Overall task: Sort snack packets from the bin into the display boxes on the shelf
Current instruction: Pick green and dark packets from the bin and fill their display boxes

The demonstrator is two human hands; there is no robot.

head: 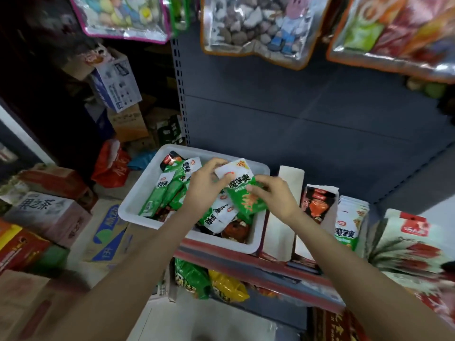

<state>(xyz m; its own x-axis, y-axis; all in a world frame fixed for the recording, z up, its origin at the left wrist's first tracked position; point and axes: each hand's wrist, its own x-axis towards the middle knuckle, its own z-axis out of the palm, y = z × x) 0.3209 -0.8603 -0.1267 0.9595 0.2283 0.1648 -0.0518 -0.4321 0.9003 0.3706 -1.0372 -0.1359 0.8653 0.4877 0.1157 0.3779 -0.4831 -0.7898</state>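
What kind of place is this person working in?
Most likely a small shop's snack aisle: a metal shelf holding a white bin of packets and display boxes, hanging snack bags above, and stock cartons stacked alongside.

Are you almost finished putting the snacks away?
Not yet. Some are done: green packets and a red packet already stand in the display boxes. Right now the left hand and right hand hold a green packet above the white bin, which still holds many packets.
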